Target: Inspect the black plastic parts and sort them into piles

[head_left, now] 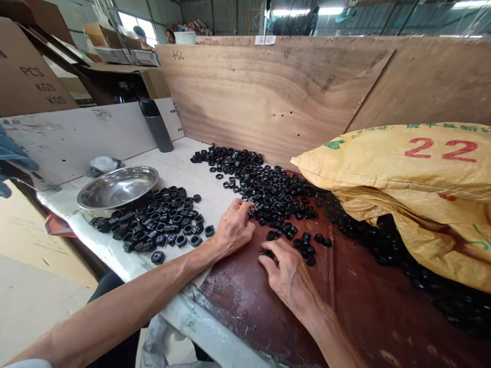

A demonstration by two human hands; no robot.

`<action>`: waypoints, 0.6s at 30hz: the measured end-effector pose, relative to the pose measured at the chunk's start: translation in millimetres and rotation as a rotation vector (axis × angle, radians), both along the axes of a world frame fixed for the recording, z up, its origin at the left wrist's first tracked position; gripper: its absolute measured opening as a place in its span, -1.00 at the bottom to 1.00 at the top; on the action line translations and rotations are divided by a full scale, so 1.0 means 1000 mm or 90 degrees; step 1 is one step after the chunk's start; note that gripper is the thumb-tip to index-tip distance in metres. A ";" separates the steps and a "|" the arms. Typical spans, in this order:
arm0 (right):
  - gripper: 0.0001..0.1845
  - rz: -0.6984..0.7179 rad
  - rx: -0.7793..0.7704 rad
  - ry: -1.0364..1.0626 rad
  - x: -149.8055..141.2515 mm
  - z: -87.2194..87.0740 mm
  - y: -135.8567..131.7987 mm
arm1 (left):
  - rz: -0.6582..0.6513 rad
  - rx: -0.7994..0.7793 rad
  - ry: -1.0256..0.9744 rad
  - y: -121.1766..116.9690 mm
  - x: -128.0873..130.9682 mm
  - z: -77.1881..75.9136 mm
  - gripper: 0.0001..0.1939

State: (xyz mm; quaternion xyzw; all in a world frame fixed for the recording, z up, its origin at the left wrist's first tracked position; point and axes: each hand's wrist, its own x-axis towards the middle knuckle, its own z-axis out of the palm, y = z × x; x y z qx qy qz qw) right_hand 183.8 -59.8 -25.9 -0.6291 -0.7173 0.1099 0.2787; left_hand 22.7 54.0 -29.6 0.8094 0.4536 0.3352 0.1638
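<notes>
A big heap of small black plastic rings (268, 189) spreads over the middle of the bench. My left hand (233, 227) rests palm down at the heap's near edge, with its fingertips curled onto the rings. My right hand (287, 273) lies on the dark brown board (268, 306), fingers pinched on one black ring (268, 253) near a few loose ones. A second, separate pile of black rings (157, 222) sits to the left, in front of a steel bowl (117, 186).
A yellow woven sack (406, 179) lies at the right, with more black rings spilling under it. A plywood wall (276, 97) backs the bench. A dark flask (157, 125) stands at the back left. Cardboard boxes (26, 66) are stacked at the far left, where people are partly visible.
</notes>
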 end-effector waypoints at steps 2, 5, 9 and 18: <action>-0.72 0.013 0.018 0.004 0.002 -0.005 0.003 | -0.028 -0.045 0.015 0.011 -0.002 -0.002 -0.56; -0.74 -0.069 0.040 0.013 0.011 -0.013 0.008 | -0.073 -0.075 0.018 0.017 -0.006 -0.005 -0.74; -0.86 -0.116 0.037 0.111 0.017 -0.012 0.011 | -0.089 -0.148 -0.038 0.005 -0.005 0.001 -0.79; -0.67 -0.074 -0.013 0.421 0.010 -0.007 0.012 | -0.220 -0.628 -0.417 -0.021 0.005 0.024 -0.62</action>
